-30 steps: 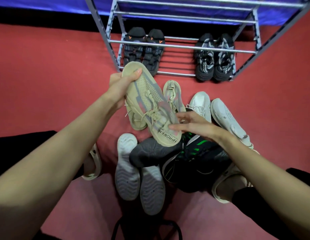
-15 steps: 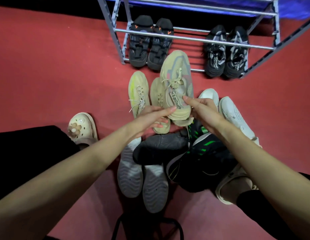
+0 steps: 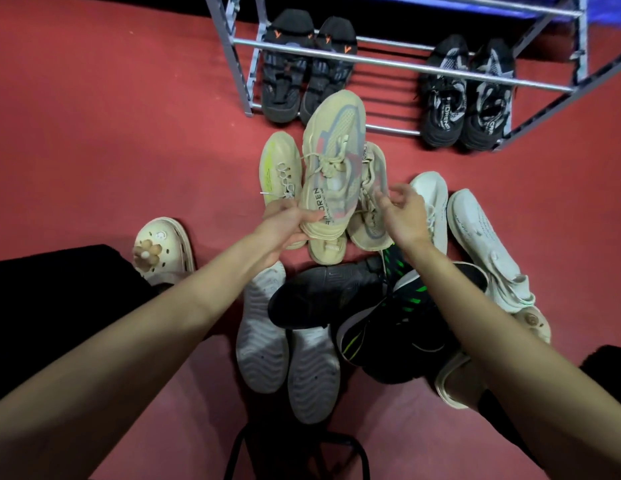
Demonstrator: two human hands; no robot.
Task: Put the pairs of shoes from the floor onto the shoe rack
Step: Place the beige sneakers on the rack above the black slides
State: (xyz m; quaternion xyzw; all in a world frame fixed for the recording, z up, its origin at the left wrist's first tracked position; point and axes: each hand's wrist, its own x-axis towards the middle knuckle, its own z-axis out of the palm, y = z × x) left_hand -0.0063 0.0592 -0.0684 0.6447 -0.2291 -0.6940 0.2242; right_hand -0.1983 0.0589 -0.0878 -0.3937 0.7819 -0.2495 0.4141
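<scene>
The shoe rack [image 3: 399, 64] stands at the far edge of the red floor [image 3: 111, 133], and its bottom shelf already carries two dark pairs: black sandals [image 3: 302, 71] on the left, black-and-white sneakers [image 3: 468, 98] on the right. Most of the work appears to remain, since a pile of loose shoes [image 3: 337, 306] lies on the floor in front of it. The left hand [image 3: 285, 226] has its fingers clamped on the heel of a beige sneaker [image 3: 333, 168], lifted above the pile, toe toward the rack. The right hand [image 3: 404, 216] hovers just beside, fingers apart, over the matching sneaker [image 3: 371, 216].
</scene>
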